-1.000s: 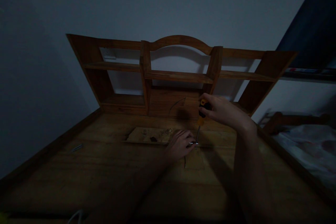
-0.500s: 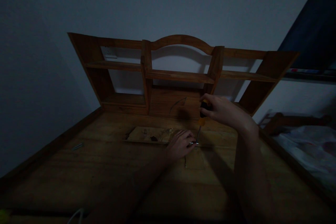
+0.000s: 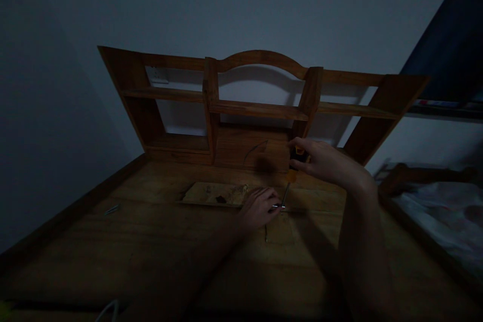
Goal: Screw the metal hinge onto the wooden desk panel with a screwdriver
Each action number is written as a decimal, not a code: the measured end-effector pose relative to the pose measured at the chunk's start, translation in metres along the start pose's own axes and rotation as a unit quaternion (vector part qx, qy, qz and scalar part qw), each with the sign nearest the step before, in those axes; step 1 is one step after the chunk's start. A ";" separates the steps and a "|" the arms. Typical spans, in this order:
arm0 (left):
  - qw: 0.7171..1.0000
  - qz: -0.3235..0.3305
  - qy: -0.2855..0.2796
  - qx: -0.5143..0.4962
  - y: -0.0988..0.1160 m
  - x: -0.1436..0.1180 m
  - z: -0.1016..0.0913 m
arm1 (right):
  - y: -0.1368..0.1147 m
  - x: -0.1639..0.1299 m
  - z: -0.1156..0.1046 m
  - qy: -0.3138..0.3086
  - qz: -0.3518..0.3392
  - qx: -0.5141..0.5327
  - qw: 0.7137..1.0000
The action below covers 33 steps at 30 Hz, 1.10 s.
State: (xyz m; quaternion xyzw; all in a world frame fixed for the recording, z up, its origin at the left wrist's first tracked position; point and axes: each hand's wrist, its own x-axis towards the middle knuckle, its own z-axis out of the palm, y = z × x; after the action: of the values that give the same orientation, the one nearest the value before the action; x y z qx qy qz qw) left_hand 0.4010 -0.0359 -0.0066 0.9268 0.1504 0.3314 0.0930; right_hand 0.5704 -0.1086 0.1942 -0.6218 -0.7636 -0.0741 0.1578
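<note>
In the head view my right hand (image 3: pixel 315 158) is closed round the black and orange handle of a screwdriver (image 3: pixel 292 175). Its thin shaft slants down to a small shiny metal piece (image 3: pixel 279 206) low over the desktop. My left hand (image 3: pixel 260 206) rests by the shaft's lower end, its fingertips pinching that metal piece; its exact kind is too dark and small to tell. Left of this hand lies a pale, rough-edged wooden strip (image 3: pixel 211 193) with dark stains. A small thin flat board (image 3: pixel 279 231) lies just in front of the hands.
A wooden shelf unit (image 3: pixel 258 109) stands at the back of the desktop (image 3: pixel 151 241), against the wall. Small metal pieces (image 3: pixel 112 209) lie at the left. A white cable (image 3: pixel 109 307) shows at the near edge. White plastic sheeting (image 3: pixel 445 211) is at the right.
My right hand and the screwdriver handle have shifted slightly right, tilting the shaft a little more. The left hand stays in place on the metal piece.
</note>
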 end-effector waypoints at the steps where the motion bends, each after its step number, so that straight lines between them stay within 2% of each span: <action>1: 1.000 0.003 -0.001 0.000 0.000 0.000 0.000 | -0.001 0.001 0.001 0.002 0.006 -0.007 1.000; 7: 1.000 0.004 0.001 0.004 -0.001 0.000 0.001 | -0.010 0.006 0.005 0.023 0.103 -0.076 0.991; 11: 1.000 0.002 -0.002 0.002 -0.001 -0.001 0.000 | -0.011 0.004 0.000 0.000 0.040 -0.013 0.999; 14: 1.000 0.006 -0.006 0.004 0.000 0.000 -0.001 | -0.010 0.003 -0.002 0.001 0.021 0.003 1.000; 17: 1.000 0.002 -0.004 0.006 0.001 0.000 0.000 | -0.010 0.005 0.002 0.006 0.034 -0.014 0.999; 21: 1.000 -0.005 -0.003 0.007 0.000 0.000 0.002 | -0.011 0.007 0.005 0.013 0.085 -0.057 0.995; 28: 1.000 0.003 0.001 0.002 -0.002 -0.001 0.003 | -0.007 0.005 0.002 0.004 0.016 0.001 1.000; 33: 1.000 0.000 -0.004 0.001 -0.002 -0.001 0.003 | -0.008 0.009 0.007 0.016 0.034 -0.014 0.999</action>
State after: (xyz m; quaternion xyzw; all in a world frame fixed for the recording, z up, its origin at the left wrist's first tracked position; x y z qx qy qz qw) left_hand 0.4014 -0.0347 -0.0101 0.9282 0.1500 0.3277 0.0927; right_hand 0.5606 -0.1003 0.1915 -0.6482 -0.7382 -0.0895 0.1641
